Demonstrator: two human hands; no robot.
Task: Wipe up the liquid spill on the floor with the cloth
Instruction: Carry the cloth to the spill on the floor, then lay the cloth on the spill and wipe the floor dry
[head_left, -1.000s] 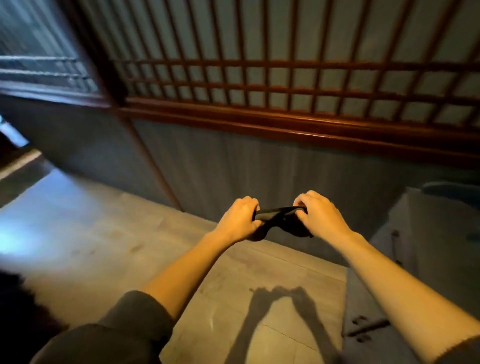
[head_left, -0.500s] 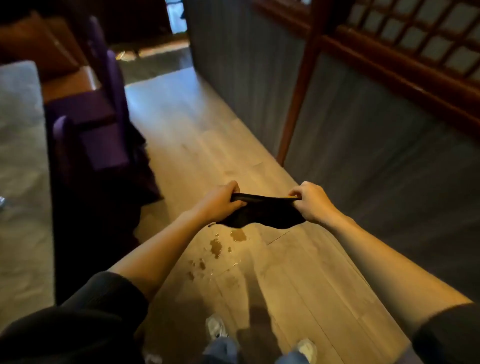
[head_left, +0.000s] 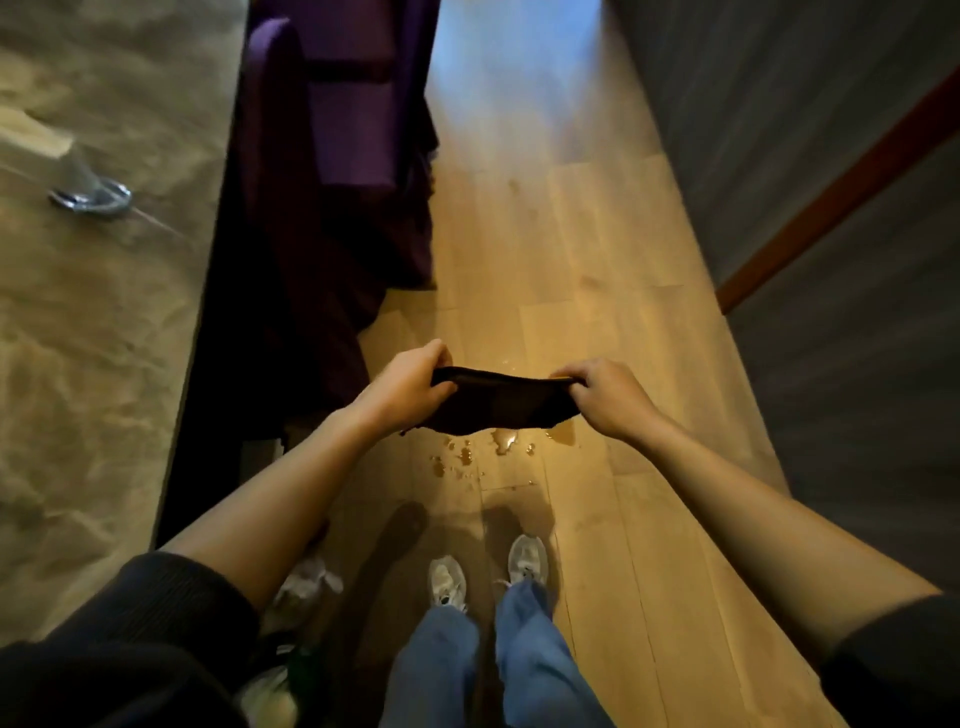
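Observation:
A dark cloth (head_left: 501, 402) hangs stretched in the air between my two hands. My left hand (head_left: 408, 387) grips its left end and my right hand (head_left: 608, 397) grips its right end. On the wooden floor (head_left: 571, 249) below lies a brownish liquid spill (head_left: 504, 441): a small puddle and several scattered drops, partly hidden behind the cloth. The cloth is above the floor and does not touch the spill. My feet in pale sneakers (head_left: 488, 574) stand just behind the drops.
A purple chair (head_left: 337, 171) stands left of the spill beside a tan table (head_left: 104, 322) with a glass (head_left: 88, 195) lying on it. A grey panelled wall (head_left: 831, 260) with a red-brown post runs along the right. Crumpled white objects (head_left: 306, 582) lie on the floor near the table.
My view has swung from the wall down to the floor. The spill and my feet are now in sight below the cloth. Both hands still hold the cloth, now spread wider.

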